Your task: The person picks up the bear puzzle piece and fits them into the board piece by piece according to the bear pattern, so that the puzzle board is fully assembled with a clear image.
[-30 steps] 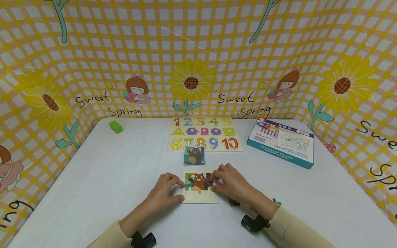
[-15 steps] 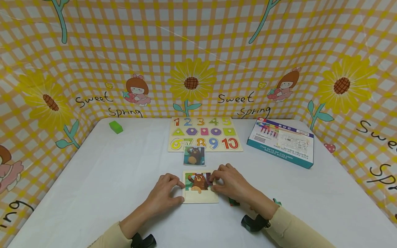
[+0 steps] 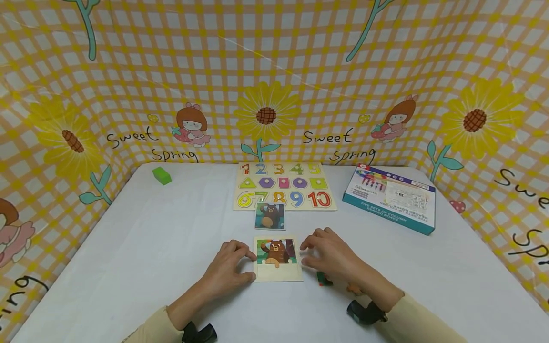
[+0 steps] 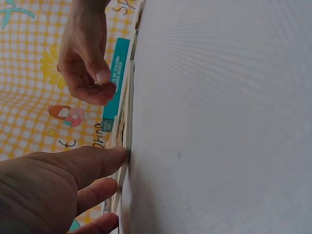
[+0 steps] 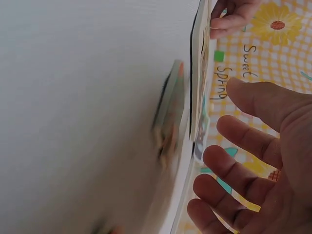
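In the head view a wooden jigsaw board (image 3: pixel 279 274) lies on the table; its upper half holds pieces forming a brown bear (image 3: pixel 275 250), its lower part is bare wood. My left hand (image 3: pixel 231 265) touches the board's left edge with thumb and fingertips, which the left wrist view shows along the rim. Just off the right edge hovers my right hand (image 3: pixel 332 253), its fingers apart and holding nothing, as the right wrist view confirms. Below that hand lie loose puzzle pieces (image 3: pixel 324 279), partly hidden, with a brown piece (image 3: pixel 354 288) beside its wrist.
A bear picture card (image 3: pixel 269 216) lies behind the jigsaw board, overlapping the front of a number-and-shape board (image 3: pixel 285 187). A teal-edged box (image 3: pixel 389 199) is at the back right, a green block (image 3: pixel 162 176) at the back left. Checked cloth (image 3: pixel 266 62) walls the table.
My right hand has let go at the board's right side and moved right, uncovering the purple upper-right part of the picture. The left hand stays at the left edge.
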